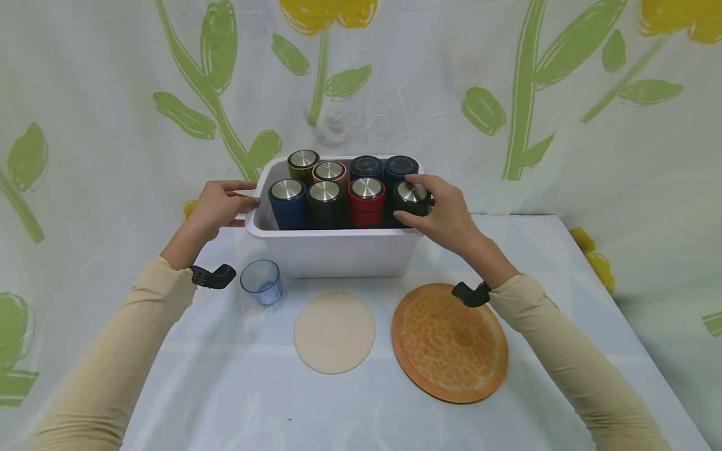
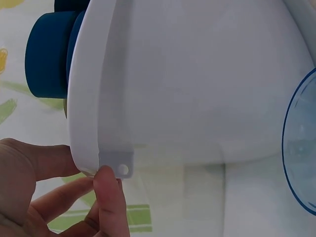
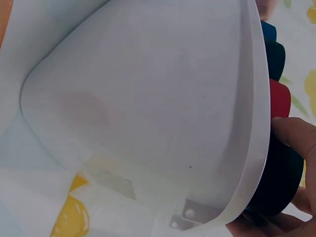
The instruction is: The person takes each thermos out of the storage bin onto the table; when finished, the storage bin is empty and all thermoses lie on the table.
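Note:
A white plastic tub (image 1: 344, 254) stands at the back of the table, holding several capped flasks in two rows. My left hand (image 1: 217, 207) grips the tub's left end; in the left wrist view, its fingers (image 2: 111, 202) lie about the rim beside a small tab with a hole. My right hand (image 1: 448, 210) holds the black flask (image 1: 413, 195) at the front right by its steel-topped lid, thumb in front and fingers behind. Beside that flask stand a red flask (image 1: 366, 203), a dark flask (image 1: 325, 203) and a blue flask (image 1: 288, 203). Their lower parts are hidden inside the tub.
A clear blue-rimmed glass (image 1: 262, 282) stands in front of the tub's left end. Before the tub lie a pale round disc (image 1: 334, 332) and a larger brown round mat (image 1: 451, 344) with a bread-like pattern. Behind the table hangs a flower-patterned sheet (image 1: 406, 106).

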Tool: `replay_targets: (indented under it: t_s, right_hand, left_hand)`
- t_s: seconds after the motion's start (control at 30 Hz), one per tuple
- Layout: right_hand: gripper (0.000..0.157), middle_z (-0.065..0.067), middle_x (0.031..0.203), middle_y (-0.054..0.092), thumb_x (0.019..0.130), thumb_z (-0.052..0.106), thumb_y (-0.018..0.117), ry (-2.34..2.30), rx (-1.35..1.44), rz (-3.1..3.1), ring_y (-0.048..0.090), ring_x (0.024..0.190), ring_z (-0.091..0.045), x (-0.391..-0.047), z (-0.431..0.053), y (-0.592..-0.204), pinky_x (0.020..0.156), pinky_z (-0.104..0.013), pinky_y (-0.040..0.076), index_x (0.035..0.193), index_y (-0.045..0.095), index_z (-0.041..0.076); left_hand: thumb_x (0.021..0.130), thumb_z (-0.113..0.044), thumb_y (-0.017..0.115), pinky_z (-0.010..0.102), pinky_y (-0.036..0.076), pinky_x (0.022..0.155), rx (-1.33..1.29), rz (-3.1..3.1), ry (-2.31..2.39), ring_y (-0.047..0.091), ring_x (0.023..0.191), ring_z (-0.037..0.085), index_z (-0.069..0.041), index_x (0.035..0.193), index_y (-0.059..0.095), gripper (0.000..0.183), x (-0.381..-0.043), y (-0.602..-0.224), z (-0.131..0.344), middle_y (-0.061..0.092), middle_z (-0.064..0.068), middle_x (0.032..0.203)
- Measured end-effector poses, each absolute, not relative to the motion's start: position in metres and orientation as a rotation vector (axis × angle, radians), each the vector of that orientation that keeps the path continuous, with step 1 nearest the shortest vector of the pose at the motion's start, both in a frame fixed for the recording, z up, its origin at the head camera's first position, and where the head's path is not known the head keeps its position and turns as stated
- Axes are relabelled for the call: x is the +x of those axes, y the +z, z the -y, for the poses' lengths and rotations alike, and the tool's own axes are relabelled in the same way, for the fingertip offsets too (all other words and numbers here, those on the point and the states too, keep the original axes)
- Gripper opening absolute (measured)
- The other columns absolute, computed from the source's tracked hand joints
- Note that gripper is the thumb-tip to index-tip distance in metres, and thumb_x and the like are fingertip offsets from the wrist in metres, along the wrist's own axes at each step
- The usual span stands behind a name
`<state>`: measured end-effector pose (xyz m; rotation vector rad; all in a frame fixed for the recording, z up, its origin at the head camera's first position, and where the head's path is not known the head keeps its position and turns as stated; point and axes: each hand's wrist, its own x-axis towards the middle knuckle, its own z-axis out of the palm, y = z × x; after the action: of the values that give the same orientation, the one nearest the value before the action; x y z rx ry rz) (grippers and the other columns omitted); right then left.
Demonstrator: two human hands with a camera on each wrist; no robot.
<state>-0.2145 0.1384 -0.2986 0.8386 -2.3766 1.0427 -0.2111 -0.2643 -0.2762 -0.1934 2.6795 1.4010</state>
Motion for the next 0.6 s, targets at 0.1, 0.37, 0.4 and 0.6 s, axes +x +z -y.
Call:
replay_targets:
  t_s: [0.1, 0.37, 0.4, 0.6]
  right_hand:
    - [0.064, -0.017, 0.127, 0.064, 0.077, 0.014, 0.088, 1.046, 0.837, 2.372, 0.061, 0.107, -0.027, -0.2149, -0.1377, -0.2988, 0.076, -0.039, 0.051, 0.132, 0.06, -0.002]
    - [0.064, -0.017, 0.126, 0.065, 0.075, 0.014, 0.089, 1.061, 0.811, 2.36, 0.062, 0.107, -0.027, -0.2143, -0.1389, -0.2991, 0.076, -0.04, 0.054, 0.132, 0.061, -0.001]
    - [0.065, -0.017, 0.126, 0.065, 0.075, 0.014, 0.089, 1.065, 0.806, 2.361, 0.062, 0.107, -0.027, -0.2139, -0.1391, -0.2989, 0.077, -0.04, 0.054, 0.132, 0.061, -0.001]
    - [0.064, -0.014, 0.128, 0.065, 0.076, 0.017, 0.088, 1.075, 0.77, 2.391, 0.062, 0.11, -0.026, -0.2145, -0.1405, -0.3, 0.083, -0.041, 0.056, 0.132, 0.061, 0.001]
  left_hand:
    - [0.101, -0.018, 0.058, 0.048, 0.054, 0.092, -0.21, -2.676, 1.415, 0.054, 0.123, 0.04, -0.004, 0.151, 0.043, 0.054, -0.2116, -0.2772, 0.264, 0.048, 0.026, 0.144]
    - [0.101, -0.018, 0.059, 0.047, 0.056, 0.089, -0.192, -2.68, 1.408, 0.053, 0.122, 0.041, -0.003, 0.15, 0.044, 0.054, -0.2122, -0.2748, 0.2643, 0.049, 0.026, 0.142]
    - [0.101, -0.018, 0.059, 0.048, 0.056, 0.089, -0.19, -2.682, 1.403, 0.053, 0.123, 0.041, -0.003, 0.15, 0.044, 0.053, -0.2122, -0.2744, 0.2639, 0.049, 0.026, 0.142]
    - [0.101, -0.016, 0.058, 0.05, 0.054, 0.091, -0.203, -2.68, 1.394, 0.054, 0.121, 0.04, -0.002, 0.149, 0.044, 0.052, -0.2119, -0.274, 0.2613, 0.05, 0.026, 0.141]
